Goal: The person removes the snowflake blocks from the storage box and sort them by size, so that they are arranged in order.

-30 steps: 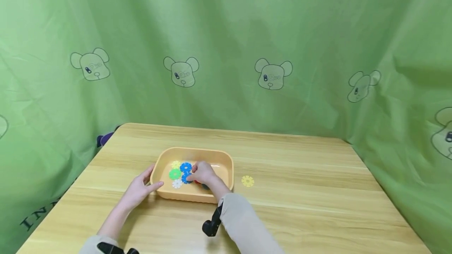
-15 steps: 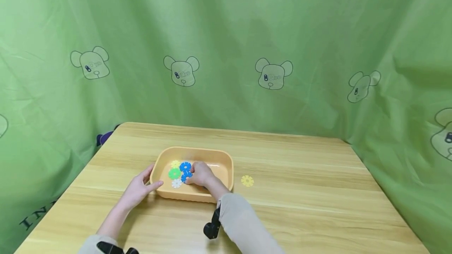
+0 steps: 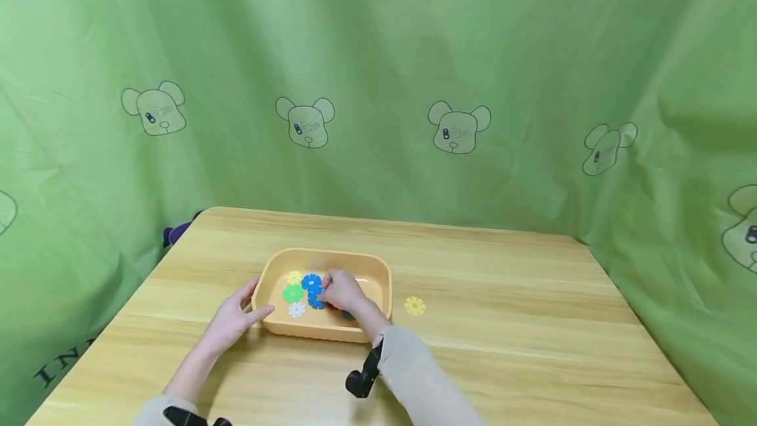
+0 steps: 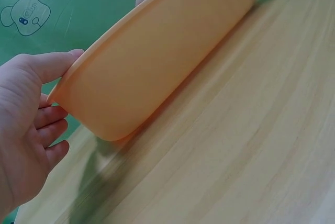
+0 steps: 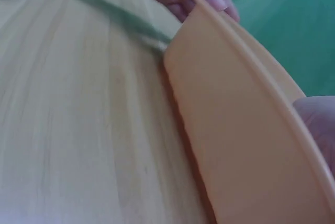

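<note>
A peach-orange plastic bin sits on the table. My left hand grips its left end, thumb over the rim and fingers outside, as the left wrist view shows. My right hand reaches inside, thumb and fingers bent at a blue notched plastic snowflake disc, which it appears to pinch. Touching that disc is another blue disc. To their left lie a yellow disc, a green disc and a white disc. A dark disc and a bit of red show partly beneath my right hand.
A single yellow disc lies on the wooden table, right of the bin. Green curtain with bear-head drawings hangs behind and at both sides. Something purple shows past the table's back left corner.
My right hand first shifts slightly left over the discs, then back right. The lower blue disc has slid a little to the right with it. My left hand stays on the bin.
</note>
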`<state>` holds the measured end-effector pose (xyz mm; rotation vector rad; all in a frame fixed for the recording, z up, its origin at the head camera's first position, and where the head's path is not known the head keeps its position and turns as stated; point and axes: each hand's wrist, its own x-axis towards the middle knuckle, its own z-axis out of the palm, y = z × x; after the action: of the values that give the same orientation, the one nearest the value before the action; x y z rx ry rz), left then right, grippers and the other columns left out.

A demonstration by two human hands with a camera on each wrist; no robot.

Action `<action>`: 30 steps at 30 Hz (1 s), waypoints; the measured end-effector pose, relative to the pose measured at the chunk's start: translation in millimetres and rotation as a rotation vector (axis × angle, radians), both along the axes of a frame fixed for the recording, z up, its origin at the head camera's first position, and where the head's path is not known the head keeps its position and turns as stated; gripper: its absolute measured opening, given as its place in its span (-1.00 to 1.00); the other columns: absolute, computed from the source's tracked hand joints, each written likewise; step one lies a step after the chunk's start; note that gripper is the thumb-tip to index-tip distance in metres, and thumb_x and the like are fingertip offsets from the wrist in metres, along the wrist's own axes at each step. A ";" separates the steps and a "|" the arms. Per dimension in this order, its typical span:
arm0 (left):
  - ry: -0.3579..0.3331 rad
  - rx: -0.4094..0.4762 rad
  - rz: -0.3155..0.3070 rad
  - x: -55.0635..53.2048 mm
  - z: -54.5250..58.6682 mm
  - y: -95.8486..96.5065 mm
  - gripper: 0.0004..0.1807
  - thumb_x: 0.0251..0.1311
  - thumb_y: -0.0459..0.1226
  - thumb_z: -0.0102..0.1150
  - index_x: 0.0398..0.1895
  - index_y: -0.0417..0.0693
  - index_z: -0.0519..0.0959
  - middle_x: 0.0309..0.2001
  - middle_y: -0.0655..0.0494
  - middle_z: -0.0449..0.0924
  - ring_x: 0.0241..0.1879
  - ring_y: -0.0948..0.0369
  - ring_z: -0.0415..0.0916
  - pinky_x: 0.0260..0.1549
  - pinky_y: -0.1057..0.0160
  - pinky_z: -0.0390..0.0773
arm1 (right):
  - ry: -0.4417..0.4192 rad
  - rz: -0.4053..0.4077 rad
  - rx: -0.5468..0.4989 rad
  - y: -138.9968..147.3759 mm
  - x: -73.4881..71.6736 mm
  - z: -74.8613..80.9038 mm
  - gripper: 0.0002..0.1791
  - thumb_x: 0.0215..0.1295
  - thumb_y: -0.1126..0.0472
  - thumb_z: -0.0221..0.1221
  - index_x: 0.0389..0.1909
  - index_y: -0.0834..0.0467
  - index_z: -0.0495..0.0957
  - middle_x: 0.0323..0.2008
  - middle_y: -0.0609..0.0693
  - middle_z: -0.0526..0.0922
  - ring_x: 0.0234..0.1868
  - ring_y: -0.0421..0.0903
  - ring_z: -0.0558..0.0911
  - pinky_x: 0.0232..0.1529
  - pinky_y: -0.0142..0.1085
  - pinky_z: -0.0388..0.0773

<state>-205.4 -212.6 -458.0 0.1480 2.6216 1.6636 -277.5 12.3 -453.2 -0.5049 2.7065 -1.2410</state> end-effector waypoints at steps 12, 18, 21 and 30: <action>0.015 -0.025 0.011 1.3 1.9 2.5 -0.13 0.17 -0.19 0.21 0.40 -0.34 -0.04 0.39 -0.31 -0.07 0.33 -0.24 -0.07 0.28 -0.12 -0.01 | -0.197 -0.068 -0.267 24.7 -1.4 21.8 -0.86 0.10 0.45 0.22 -0.33 0.32 0.46 -0.55 0.02 0.51 -0.55 -0.10 0.53 -0.48 -0.28 0.60; 0.008 -0.038 0.023 2.9 1.0 1.1 -0.13 0.17 -0.19 0.21 0.40 -0.34 -0.03 0.38 -0.32 -0.07 0.32 -0.25 -0.06 0.26 -0.12 0.03 | -0.226 -0.096 -0.368 43.0 -1.8 41.4 -0.85 0.12 0.46 0.20 -0.28 0.36 0.47 -0.49 0.08 0.55 -0.47 -0.07 0.58 -0.35 -0.23 0.64; 0.013 -0.043 0.031 2.4 0.4 0.6 -0.14 0.17 -0.19 0.21 0.40 -0.35 -0.02 0.38 -0.33 -0.06 0.32 -0.25 -0.05 0.26 -0.11 0.04 | -0.221 -0.118 -0.399 55.1 -2.1 50.3 -0.81 0.12 0.46 0.19 -0.23 0.38 0.47 -0.44 0.10 0.55 -0.45 -0.07 0.59 -0.35 -0.27 0.64; 0.013 -0.035 0.028 1.4 0.3 2.7 -0.15 0.17 -0.21 0.21 0.39 -0.36 -0.01 0.38 -0.33 -0.06 0.32 -0.24 -0.06 0.27 -0.09 0.04 | -0.244 -0.238 -0.495 108.0 -2.8 54.1 -0.78 0.12 0.47 0.18 -0.19 0.39 0.45 -0.42 0.12 0.56 -0.42 0.01 0.58 -0.33 -0.27 0.63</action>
<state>-204.0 -209.9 -457.7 0.1226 2.6726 1.6298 -280.3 120.2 -399.2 -0.0593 2.2973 -1.9095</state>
